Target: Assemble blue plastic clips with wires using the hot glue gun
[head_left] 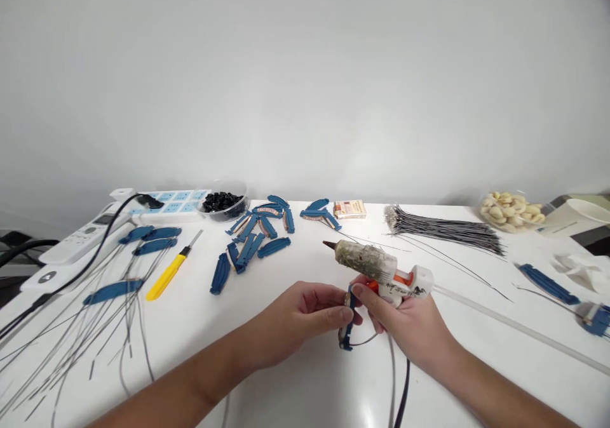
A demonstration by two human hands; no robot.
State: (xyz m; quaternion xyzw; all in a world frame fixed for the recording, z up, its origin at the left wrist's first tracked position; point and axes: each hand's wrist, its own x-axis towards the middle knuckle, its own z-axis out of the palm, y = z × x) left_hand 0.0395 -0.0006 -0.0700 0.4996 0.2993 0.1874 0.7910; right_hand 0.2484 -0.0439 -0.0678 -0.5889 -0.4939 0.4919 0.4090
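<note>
1. While the left hand (pixel 314 310) pinches a blue piece (pixel 347 337) between thumb and fingers above the worktop (pixel 286 390), the right hand (pixel 400 320) holds a glue gun (pixel 366 260) and brings its thumb to the upper end of that same piece.
2. Both sets of fingers are closed, the left ones on the piece, the right ones around the gun's handle; I cannot tell whether the trigger is pressed.
3. A thin grey wire (pixel 366 341) curves from the piece's lower end toward the right hand, so this one looks partway through. The gun's nozzle points left, above the piece and apart from it; fresh glue cannot be made out.
4. What appears done lies on the left: several wired pieces (pixel 113 292), with long wires trailing to the lower left, near a yellow-handled tool (pixel 166 277). How firmly they are joined is not visible.
5. What appears left is larger: many loose pieces (pixel 245 250) sit mid-worktop with no wires to be seen on them, and a thick wire bundle (pixel 443 230) lies behind the gun.
6. At the far right, another blue piece (pixel 548 283) rests beside a stray wire; its stage is unclear.
</note>
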